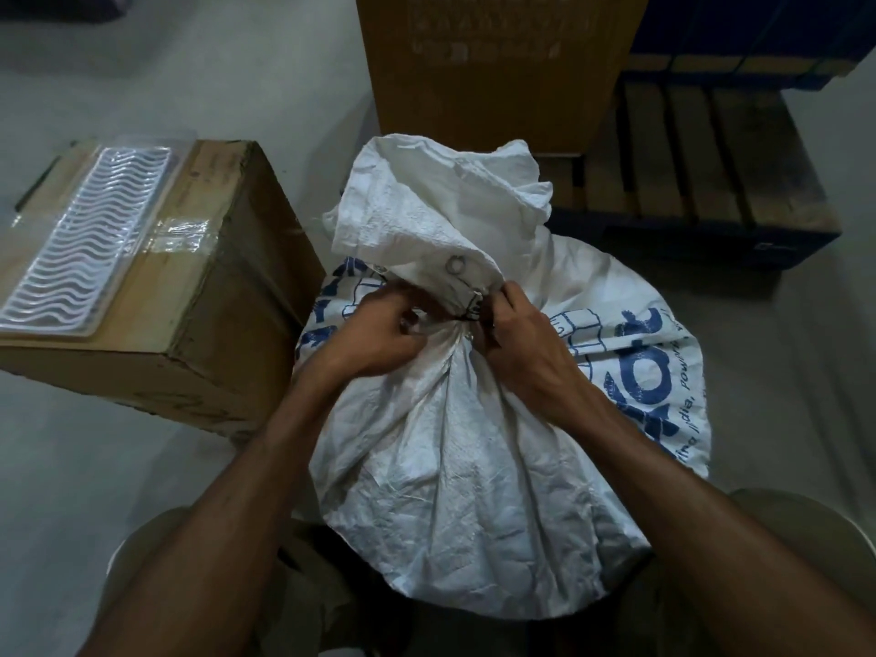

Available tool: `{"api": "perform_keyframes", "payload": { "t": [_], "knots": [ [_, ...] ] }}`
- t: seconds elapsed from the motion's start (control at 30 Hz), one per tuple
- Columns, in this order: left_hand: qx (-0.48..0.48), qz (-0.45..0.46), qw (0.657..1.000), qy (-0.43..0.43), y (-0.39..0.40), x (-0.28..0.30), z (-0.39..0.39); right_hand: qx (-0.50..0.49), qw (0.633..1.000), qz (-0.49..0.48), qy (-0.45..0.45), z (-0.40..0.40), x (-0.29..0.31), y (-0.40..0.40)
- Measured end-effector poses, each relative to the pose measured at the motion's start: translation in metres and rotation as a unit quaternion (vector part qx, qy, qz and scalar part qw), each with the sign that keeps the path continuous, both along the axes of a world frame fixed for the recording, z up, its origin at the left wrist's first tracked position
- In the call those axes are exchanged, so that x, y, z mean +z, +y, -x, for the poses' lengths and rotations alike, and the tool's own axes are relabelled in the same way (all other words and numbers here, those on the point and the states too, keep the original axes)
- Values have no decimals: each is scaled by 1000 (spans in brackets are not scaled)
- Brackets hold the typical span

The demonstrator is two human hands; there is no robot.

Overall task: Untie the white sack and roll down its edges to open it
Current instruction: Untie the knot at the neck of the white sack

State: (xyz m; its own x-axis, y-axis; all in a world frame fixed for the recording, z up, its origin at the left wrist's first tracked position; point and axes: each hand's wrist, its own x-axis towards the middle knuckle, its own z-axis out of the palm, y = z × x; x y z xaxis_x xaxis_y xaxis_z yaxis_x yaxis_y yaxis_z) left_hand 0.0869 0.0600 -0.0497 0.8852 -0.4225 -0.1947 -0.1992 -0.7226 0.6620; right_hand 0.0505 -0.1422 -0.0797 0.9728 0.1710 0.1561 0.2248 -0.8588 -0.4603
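- The white sack (pixel 455 443) stands on the floor between the person's knees, its neck gathered and bound by a dark tie (pixel 471 311) that sits between the two hands.
- The left hand (pixel 379 336) has its fingers curled into the bunched cloth just left of the tie; the right hand (pixel 524 334) pinches at the tie itself from the right.
- Likely risk: pulling the wrong strand would tighten the knot rather than free it.
- A hard tug could tip the full sack toward the cardboard box (pixel 156 286) beyond the left hand.
- The loose cloth above the hands could flop over the knot and cover it.
- The knot's form is hard to read; fingertips of both hands hide it.
- What the sack holds is not visible, and its blue print is partly folded away.
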Motion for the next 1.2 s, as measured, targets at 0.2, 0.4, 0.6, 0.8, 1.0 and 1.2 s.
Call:
{"api": "perform_keyframes", "payload": {
  "t": [0.2,0.4,0.6,0.8,1.0,1.2],
  "knots": [
    [75,44,991,-99,-27,-12,12,-11,1000,-29,5,2,-1,-2],
    [96,94,975,-175,-33,-13,10,-18,999,-48,8,0,-2,-5],
    [55,82,973,-208,-31,-16,8,-50,990,-133,-3,1,-3,-10],
    [36,37,973,-225,-38,-19,12,-55,990,-129,6,-2,-7,-11],
    [19,6,978,-209,-42,-24,11,-72,988,-139,4,0,-10,-12],
    [173,47,974,-141,-56,-26,16,-79,986,-149,-7,1,-5,-11]
  ]
}}
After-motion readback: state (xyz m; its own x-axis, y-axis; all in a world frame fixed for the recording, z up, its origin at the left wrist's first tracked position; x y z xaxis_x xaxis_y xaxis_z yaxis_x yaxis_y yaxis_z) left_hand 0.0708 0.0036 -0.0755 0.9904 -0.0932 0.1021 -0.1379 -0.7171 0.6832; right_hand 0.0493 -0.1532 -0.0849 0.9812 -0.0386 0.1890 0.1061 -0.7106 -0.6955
